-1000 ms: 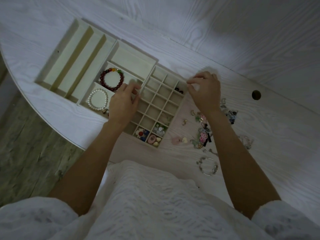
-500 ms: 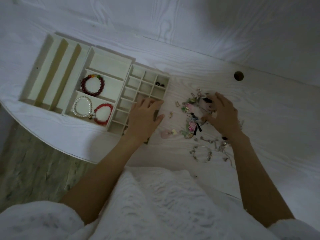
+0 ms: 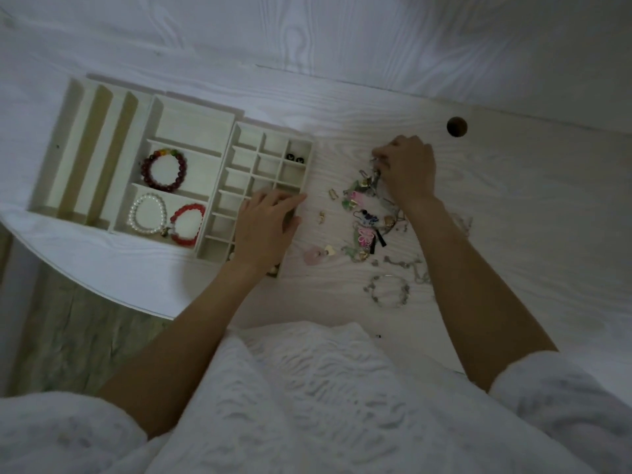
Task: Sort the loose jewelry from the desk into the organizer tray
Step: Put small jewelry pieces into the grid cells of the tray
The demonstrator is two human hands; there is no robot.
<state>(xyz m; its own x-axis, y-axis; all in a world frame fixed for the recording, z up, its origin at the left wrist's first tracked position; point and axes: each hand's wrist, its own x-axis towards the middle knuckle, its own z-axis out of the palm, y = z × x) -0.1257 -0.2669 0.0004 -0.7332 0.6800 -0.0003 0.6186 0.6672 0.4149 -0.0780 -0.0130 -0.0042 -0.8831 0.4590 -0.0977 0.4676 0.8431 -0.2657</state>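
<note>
Right hand digs into the pile
The right hand has moved from the tray to the jewelry pile mid-frame, fingers now pinching a piece; left hand rests flat, fingers straight.

A round cable hole pierces the white wood-grain desk, a pale wood-plank floor shows beyond its curved left edge.

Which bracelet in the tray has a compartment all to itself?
The dark red bracelet with a few coloured beads sits alone in the middle compartment. The white pearl bracelet and the bright red bracelet share the compartment nearer the person.
</note>
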